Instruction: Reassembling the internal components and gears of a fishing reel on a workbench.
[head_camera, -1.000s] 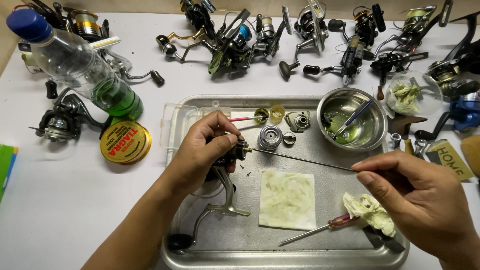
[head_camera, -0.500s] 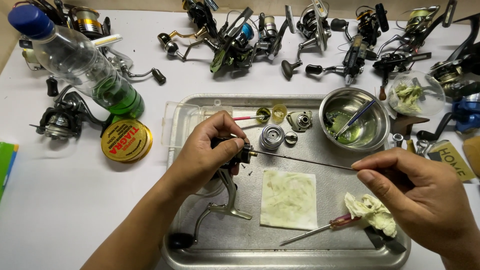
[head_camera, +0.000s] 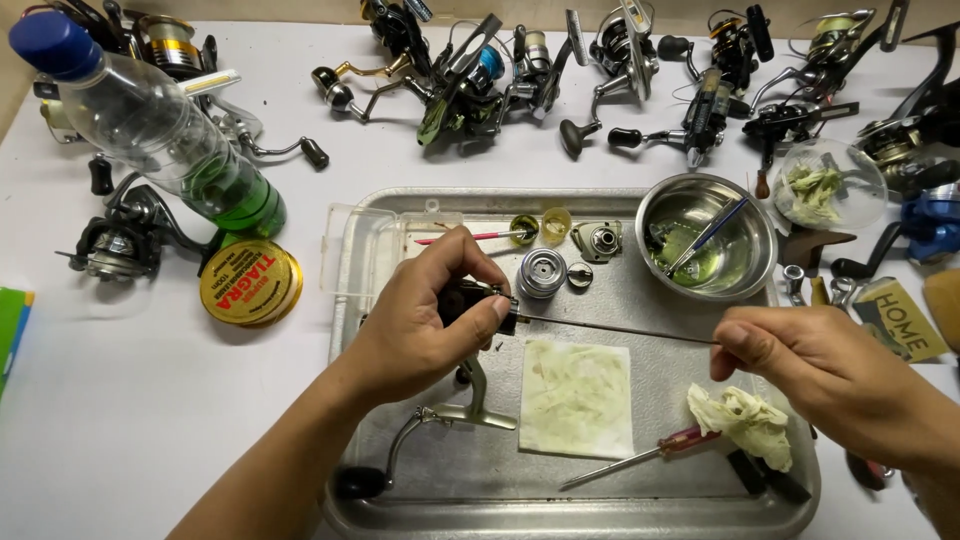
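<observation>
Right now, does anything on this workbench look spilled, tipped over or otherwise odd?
Yes. The plastic bottle lies on its side, its green liquid pooled at the base. The fishing reel in the left hand is taken apart, its parts loose on the metal tray, while the right hand holds a thin rod to it.

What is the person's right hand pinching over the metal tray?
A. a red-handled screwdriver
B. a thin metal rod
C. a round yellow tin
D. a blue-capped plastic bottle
B: the right hand pinches one end of the thin metal rod, which runs across to the black fishing reel body held in the left hand.
</observation>
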